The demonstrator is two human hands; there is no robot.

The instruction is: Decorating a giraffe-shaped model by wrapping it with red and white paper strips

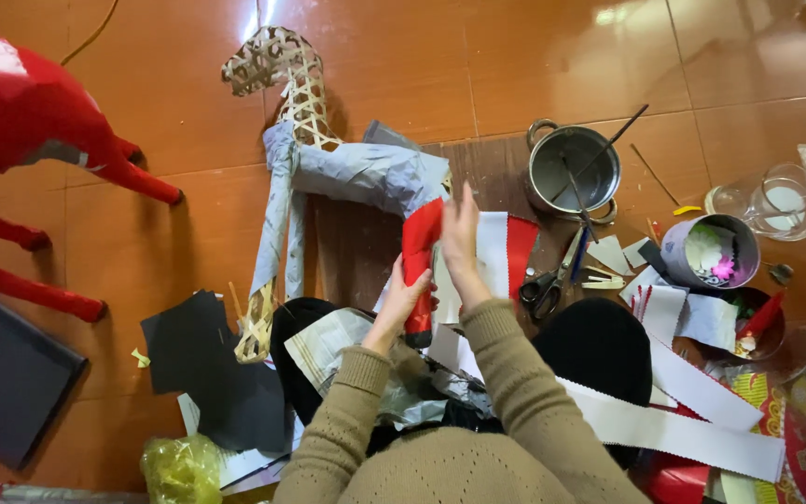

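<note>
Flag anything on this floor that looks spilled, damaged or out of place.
Nothing looks spilled or broken. Paper scraps and black sheets lie scattered around the scissors and pot; the woven frame is only half papered.

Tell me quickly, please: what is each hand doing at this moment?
Left hand: closed around the red-covered leg of the woven animal frame.
Right hand: open, fingers flat, pressing on the upper part of that leg.

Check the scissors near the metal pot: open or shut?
Shut: the scissors lie flat on the board with blades together, pointing toward the metal pot.
</note>
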